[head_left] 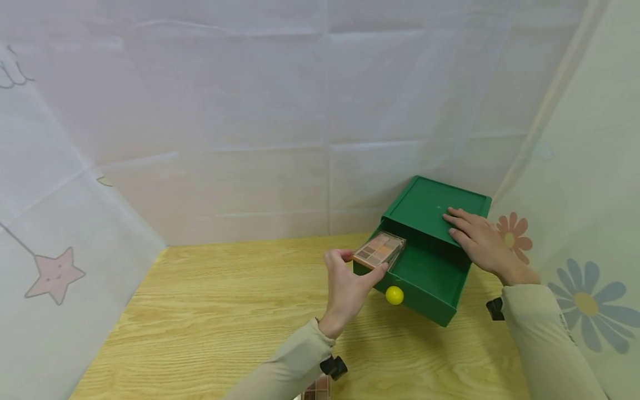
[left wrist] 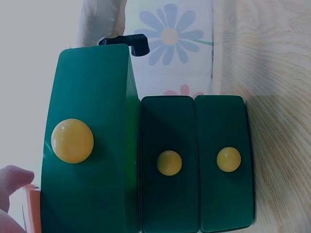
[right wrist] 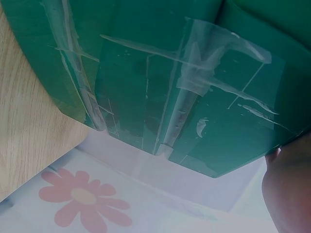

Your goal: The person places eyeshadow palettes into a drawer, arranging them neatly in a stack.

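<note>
We see a flat clear-cased eyeshadow palette with brown and orange pans (head_left: 378, 250) pinched by the left hand (head_left: 347, 289) at the left front corner of the pulled-out top drawer (head_left: 425, 275) of a green plastic drawer chest (head_left: 436, 208). Right hand (head_left: 477, 236), fingers flat and spread, presses the chest top at 2 o'clock of the palette. Yellow round knob (head_left: 394, 295) sits at 5 o'clock, just below the thumb. Two lower drawers (left wrist: 194, 162) are closed. Light wooden table (head_left: 210, 311) underneath, flower-print cloth (head_left: 585, 300) at 3 o'clock.

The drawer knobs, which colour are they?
Yellow: all three knobs on the green drawer box; the left wrist view shows them best.
</note>
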